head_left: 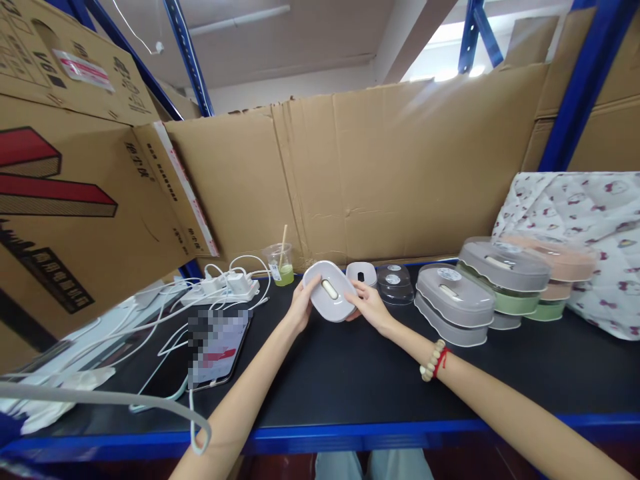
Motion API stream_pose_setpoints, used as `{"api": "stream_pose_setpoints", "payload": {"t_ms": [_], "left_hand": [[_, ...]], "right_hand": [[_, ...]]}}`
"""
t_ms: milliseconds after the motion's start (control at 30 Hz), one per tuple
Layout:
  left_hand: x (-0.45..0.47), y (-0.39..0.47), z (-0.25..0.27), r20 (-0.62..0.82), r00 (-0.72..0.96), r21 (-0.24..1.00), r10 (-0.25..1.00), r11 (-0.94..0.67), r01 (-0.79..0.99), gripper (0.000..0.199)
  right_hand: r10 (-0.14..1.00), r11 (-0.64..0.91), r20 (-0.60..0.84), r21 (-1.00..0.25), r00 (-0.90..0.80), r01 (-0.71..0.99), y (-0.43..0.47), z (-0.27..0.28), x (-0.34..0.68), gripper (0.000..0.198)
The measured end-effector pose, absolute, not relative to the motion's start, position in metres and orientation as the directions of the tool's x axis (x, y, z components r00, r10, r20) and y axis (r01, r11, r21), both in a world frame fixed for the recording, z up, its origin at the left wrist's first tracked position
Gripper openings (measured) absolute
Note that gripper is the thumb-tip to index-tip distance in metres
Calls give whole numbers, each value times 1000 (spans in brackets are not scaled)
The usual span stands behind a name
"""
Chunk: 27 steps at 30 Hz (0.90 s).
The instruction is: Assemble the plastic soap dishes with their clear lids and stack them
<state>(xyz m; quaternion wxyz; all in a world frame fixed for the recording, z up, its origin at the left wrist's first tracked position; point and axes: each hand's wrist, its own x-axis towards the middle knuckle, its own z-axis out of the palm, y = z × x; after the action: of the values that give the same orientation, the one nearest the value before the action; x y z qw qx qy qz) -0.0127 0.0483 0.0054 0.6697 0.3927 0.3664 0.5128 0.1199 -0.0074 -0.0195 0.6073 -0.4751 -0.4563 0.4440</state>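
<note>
Between my two hands is a grey rounded-square lid (340,307) with a cream oval handle in its middle, held tilted above the black tabletop. My left hand (300,307) grips its left edge, the thumb lying on top. On the opposite edge, my right hand (371,308) is closed with fingers partly tucked underneath. Just behind stands a smaller-looking grey piece (369,268) with a dark slot. Beside it on the right lie clear plastic covers (395,283) with round stickers. The underside of the held lid is hidden.
Stacked grey lidded boxes (453,300) stand right, with green and peach ones behind, before a patterned quilted bag (580,200). At left are a phone (220,353), a power strip (240,288) and tangled white cables. A cup of green drink (284,270) stands near the cardboard wall (390,180).
</note>
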Motion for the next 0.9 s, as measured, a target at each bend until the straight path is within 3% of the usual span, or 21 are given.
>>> {"api": "stream_pose_setpoints", "payload": {"t_ms": [167,300,400,500,633,767,900], "left_hand": [[-9,42,7,-174,324,902,930,282,-327,14],[-7,40,6,-159,247,926,956,231,-299,4],[-8,41,6,-171,201,918,965,230,-323,4],[-9,39,9,-216,183,895,959,269,-356,11],[-9,36,13,-244,194,871,950,303,-387,18],[-8,36,12,-248,206,869,947,311,-384,18],[-7,37,9,-259,194,888,946,312,-337,16]], "right_hand": [[962,222,203,-971,183,-86,-2,-27,123,50],[906,273,334,-930,259,245,0,-28,130,39],[769,251,563,-703,304,666,1,-26,143,37],[693,10,645,-457,324,889,4,-32,162,51],[718,-216,587,-324,375,921,10,-45,182,58],[750,-251,546,-288,373,924,14,-50,187,62],[699,-257,593,-314,400,914,19,-58,190,55]]}}
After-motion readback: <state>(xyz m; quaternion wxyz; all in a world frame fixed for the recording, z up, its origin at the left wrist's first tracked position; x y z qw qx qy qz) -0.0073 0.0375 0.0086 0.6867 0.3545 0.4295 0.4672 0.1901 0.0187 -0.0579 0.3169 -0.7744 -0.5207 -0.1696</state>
